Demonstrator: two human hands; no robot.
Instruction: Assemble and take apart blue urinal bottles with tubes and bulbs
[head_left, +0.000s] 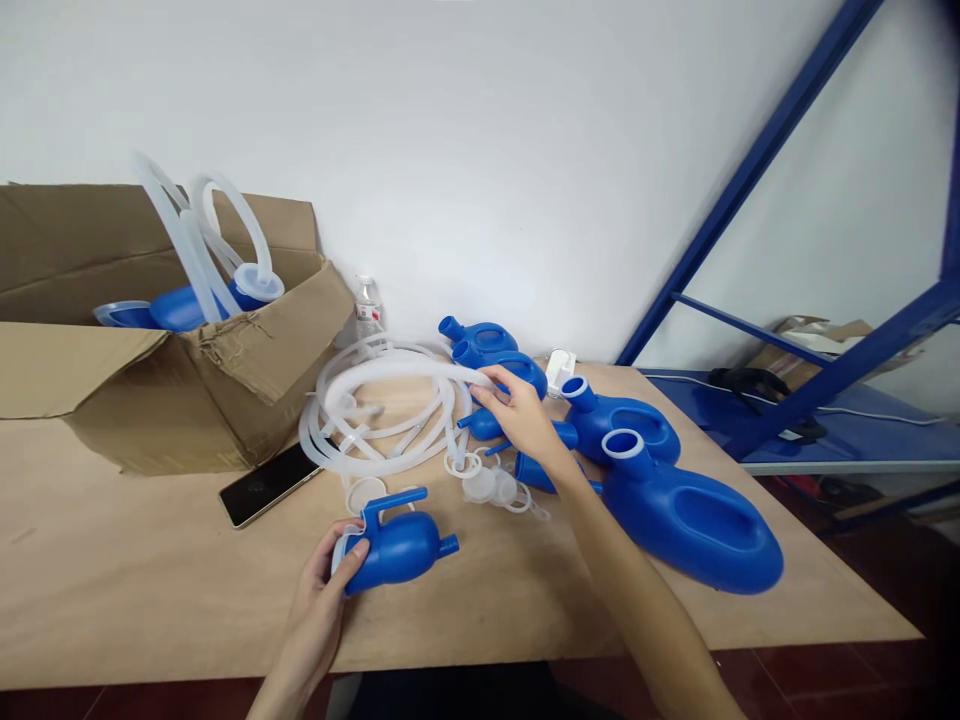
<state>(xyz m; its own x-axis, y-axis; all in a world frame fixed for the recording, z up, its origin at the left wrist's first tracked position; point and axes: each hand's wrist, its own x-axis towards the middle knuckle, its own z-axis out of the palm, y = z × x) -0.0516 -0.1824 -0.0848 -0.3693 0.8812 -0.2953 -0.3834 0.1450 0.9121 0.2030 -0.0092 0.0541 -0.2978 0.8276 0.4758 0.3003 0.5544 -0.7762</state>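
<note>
Fingers of the left hand (324, 590) curl around the wide capped end of a small blue bottle (395, 546), thumb on its top, so the bottle sits just right of the palm, resting on the table (150, 580). Its long axis runs left-right, narrow spout pointing right, handle on top. Right hand (521, 415) reaches out farther back, fingertips pinched on the white tube (390, 375), which loops in a coil to the left of that hand. Left to right: open cardboard box (150, 390) with blue parts and tubes inside, a dark phone (266, 488) flat beside it, tube coil, clear caps (491, 485) near the right wrist, then large blue bottles (690, 515) lying right of the arm, necks pointing up-left. Table has a tan board top against a white wall; blue metal rack (825, 370) stands at far right.
</note>
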